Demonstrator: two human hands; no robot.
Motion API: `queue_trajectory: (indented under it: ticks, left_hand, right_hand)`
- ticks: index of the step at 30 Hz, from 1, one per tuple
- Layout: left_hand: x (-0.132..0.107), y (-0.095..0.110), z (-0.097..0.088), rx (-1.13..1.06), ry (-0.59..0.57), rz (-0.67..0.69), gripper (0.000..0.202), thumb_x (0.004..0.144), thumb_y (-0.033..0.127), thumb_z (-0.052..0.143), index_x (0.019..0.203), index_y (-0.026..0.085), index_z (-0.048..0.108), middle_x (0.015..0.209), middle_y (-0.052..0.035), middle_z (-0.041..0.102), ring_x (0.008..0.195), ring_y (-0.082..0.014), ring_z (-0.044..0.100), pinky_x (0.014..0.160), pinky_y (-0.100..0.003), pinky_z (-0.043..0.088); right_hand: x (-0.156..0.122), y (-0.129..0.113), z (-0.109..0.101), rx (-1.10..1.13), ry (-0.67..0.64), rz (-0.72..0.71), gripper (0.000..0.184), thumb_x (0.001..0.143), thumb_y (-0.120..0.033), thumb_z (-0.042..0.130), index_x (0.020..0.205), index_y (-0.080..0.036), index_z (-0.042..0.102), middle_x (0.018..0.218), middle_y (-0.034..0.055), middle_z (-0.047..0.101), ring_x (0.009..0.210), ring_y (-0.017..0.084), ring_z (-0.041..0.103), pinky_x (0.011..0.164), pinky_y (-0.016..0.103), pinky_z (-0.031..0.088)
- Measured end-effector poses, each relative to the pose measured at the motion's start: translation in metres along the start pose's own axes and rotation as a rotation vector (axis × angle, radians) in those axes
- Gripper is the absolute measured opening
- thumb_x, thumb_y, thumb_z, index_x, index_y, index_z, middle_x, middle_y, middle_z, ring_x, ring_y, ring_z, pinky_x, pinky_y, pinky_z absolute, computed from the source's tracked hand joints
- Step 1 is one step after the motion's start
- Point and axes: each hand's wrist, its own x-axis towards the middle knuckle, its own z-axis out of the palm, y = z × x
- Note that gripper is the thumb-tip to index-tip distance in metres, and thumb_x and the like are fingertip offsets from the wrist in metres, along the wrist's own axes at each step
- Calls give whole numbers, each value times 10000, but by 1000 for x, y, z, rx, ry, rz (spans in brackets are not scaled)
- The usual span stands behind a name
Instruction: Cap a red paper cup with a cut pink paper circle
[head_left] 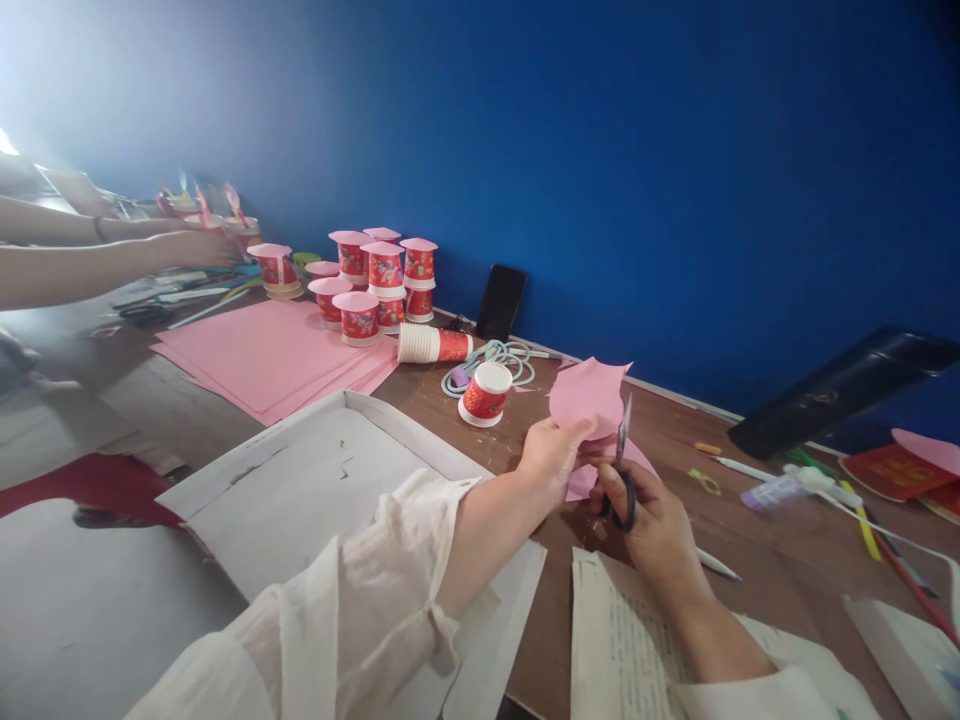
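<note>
My left hand (553, 455) pinches a piece of pink paper (586, 395) with a partly rounded, partly jagged outline. In my right hand (656, 525) is a pair of scissors (625, 440) with black handles, its blades pointing up along the paper's right edge. More pink paper (641, 462) shows behind and below my hands. Left of them, an upside-down red paper cup (485, 398) stands on the brown table (517, 430). A stack of nested cups (435, 344) lies on its side behind it.
Several red cups topped with pink paper discs (385, 268) stand at the back. Large pink sheets (262, 350) lie left, beside a white box lid (300, 490). A phone (501, 302) leans on the wall. A black cylinder (840, 395) and a glue stick (776, 492) are right. Another person's arms (112, 255) reach in left.
</note>
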Motion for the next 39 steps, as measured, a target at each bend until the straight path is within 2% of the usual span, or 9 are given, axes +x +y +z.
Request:
queue_trajectory:
  ticks: [8,12,19,24,30,39]
  left_hand:
    - [-1,1,2,-12,16,-13,63,830,100,630,771,80,643,672,-93,687,621,-152,667,653,-271,552]
    - [0,0,2,-6,22,-4,66,814,92,639,748,91,643,669,-84,682,613,-146,660,641,-264,553]
    - [2,-2,0,6,22,9,44,792,96,663,748,98,658,681,-77,683,600,-143,657,644,-269,553]
    - [2,-2,0,11,23,8,65,772,127,707,745,95,656,684,-82,687,610,-148,658,665,-277,557]
    - [3,-4,-2,43,21,24,61,783,137,681,745,104,647,675,-70,678,633,-149,663,678,-272,563]
    - [3,-5,-2,67,9,38,73,764,153,688,713,126,645,655,-54,670,662,-148,667,673,-248,568]
  right_hand:
    - [-2,-4,2,18,-1,15,470,786,-638,666,904,-184,687,574,-13,606,454,124,537,456,234,447]
    - [-2,-5,3,4,31,-23,473,776,-636,673,875,-174,699,570,-2,608,465,125,528,466,239,446]
    - [0,-3,3,17,22,12,484,773,-635,679,923,-175,701,571,-9,603,452,129,528,459,243,437]
    - [0,-2,3,2,12,-17,524,779,-674,650,924,-173,697,577,-4,605,448,129,519,461,252,433]
    - [0,-2,2,7,20,-1,501,774,-640,677,953,-174,713,592,0,626,507,134,557,503,240,457]
    - [1,0,3,33,28,11,520,766,-631,689,991,-163,713,584,1,617,488,137,545,474,244,441]
